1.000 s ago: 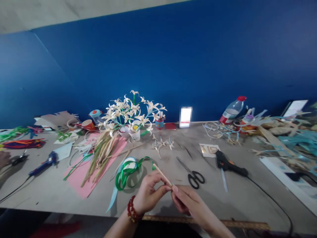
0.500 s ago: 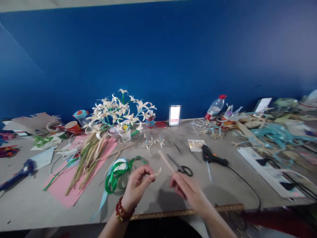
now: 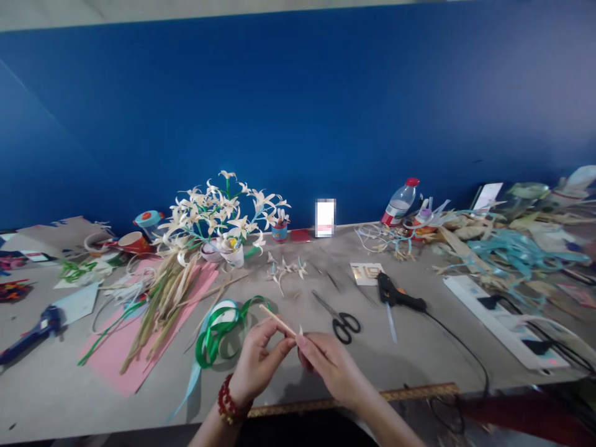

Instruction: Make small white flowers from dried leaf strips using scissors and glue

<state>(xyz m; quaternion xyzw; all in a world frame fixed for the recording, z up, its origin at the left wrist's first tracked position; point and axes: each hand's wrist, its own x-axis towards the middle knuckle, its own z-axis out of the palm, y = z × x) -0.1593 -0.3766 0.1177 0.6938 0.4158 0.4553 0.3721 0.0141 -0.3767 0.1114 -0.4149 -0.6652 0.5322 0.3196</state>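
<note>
My left hand [image 3: 263,354], with a red bead bracelet [image 3: 228,400] on its wrist, is closed in a pinch on a small pale petal-like piece [image 3: 300,330]. Only the curled tip of that piece shows between the fingertips. A thin wooden stick [image 3: 277,319] slants over my left index finger, its lower end in the fingers of my right hand [image 3: 326,360]. The fingertips of both hands meet. Beyond them lie black-handled scissors [image 3: 342,326] to the right and a loose coil of green ribbon [image 3: 205,347] to the left.
Behind stand white flowers [image 3: 228,208] in small cups. A pink sheet [image 3: 112,366] carries dried stalks [image 3: 158,310]. On the right are a black glue gun [image 3: 400,295], a power strip [image 3: 503,329], a tilted bottle [image 3: 401,202] and blue strips [image 3: 503,248]. A blue glue gun [image 3: 35,335] lies left.
Half a second ago my hands were apart, the pale piece in the left and the stick in the right. They have come together again. The view has turned rightward over the second.
</note>
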